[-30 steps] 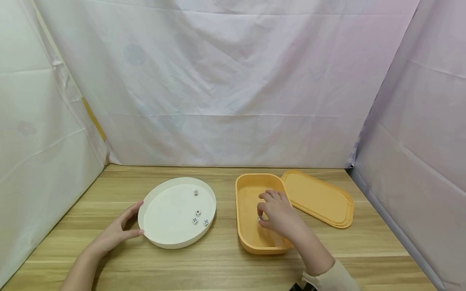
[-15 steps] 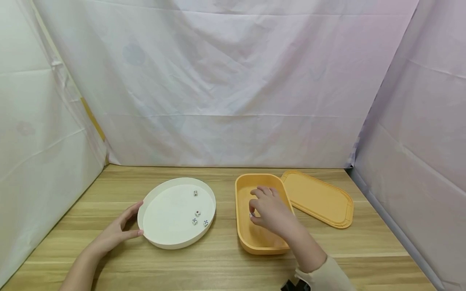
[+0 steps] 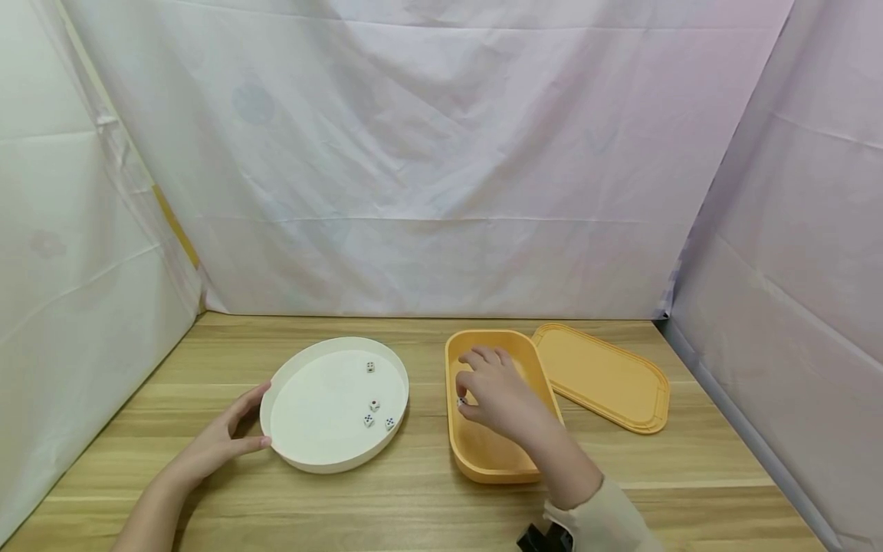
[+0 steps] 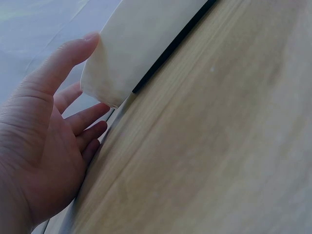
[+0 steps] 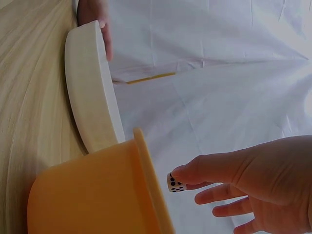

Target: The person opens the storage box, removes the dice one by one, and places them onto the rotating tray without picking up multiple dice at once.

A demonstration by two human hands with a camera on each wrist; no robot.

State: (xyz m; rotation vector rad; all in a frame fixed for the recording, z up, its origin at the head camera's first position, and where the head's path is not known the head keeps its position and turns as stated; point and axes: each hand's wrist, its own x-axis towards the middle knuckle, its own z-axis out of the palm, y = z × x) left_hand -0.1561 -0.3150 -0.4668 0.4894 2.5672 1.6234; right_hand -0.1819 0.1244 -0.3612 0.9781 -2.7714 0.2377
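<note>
Between thumb and index finger, my right hand [image 3: 498, 392] pinches a white die [image 5: 176, 184] with dark pips. In the head view that hand is over the orange rectangular box [image 3: 491, 457], near its left wall; the right wrist view shows the die beside and above the rim. My left hand [image 3: 219, 437] touches the left side of a round white tray [image 3: 310, 414], thumb and fingers spread along its outer wall. Inside the tray, toward the right, lie several dice, among them one die [image 3: 370, 367] apart at the back and another die [image 3: 389, 423] nearer the front.
An orange lid [image 3: 607, 379] lies flat on the wooden table [image 3: 331, 514], right of the box and against it. White cloth [image 3: 428, 161] hangs behind and at both sides. A strip of table separates the tray from the box.
My right hand has moved left and slightly away from me over the box, carrying the pinched die toward the left wall. The left hand and tray have stayed in place.
</note>
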